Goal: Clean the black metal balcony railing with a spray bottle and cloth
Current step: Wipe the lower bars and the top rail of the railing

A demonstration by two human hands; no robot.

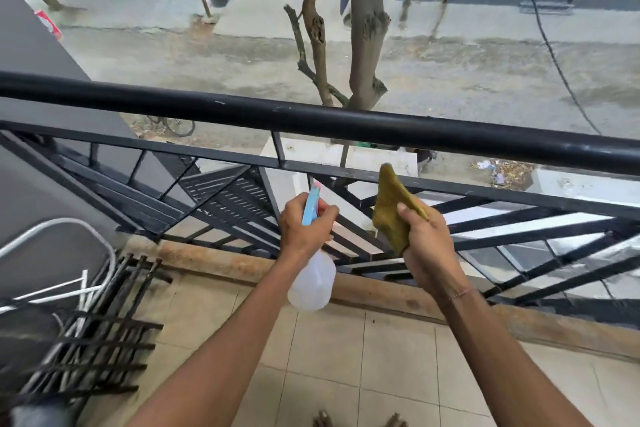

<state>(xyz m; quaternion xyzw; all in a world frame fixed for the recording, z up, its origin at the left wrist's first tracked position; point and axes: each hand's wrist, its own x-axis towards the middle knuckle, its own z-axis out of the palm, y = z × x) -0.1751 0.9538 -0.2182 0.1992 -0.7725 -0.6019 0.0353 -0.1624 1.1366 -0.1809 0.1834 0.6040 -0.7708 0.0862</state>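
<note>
A person stands on a tiled balcony floor [398, 357] facing a black metal railing [311, 118], both arms stretched out toward it. The left hand [301, 229] is curled around the neck of a spray bottle [313, 279], fingers wrapped over its light blue trigger head [310, 206], whose nozzle points toward the railing's diagonal bars [519, 239]. The bottle's body is translucent white and hangs below the hand; whether any liquid is inside it cannot be told from here. The right hand [427, 243] grips an olive-yellow cloth [393, 208], thumb pressed over the fabric and fingers closed beneath it, so that one corner sticks up near the railing's lower horizontal bar and the rest bunches down in front of the palm. A thin bracelet [460, 294] circles the right wrist. Both hands sit just inside the railing, below its thick round top rail, and neither the cloth nor the bottle clearly touches the metal. To the left, a folded black metal rack [104, 333] and white tubing [69, 229] lean against a grey wall [41, 55]. Beyond the railing, a bare tree trunk [363, 28] rises from the street below, where a bicycle wheel [180, 126] shows near the wall and litter [502, 172] lies at the road's edge.
</note>
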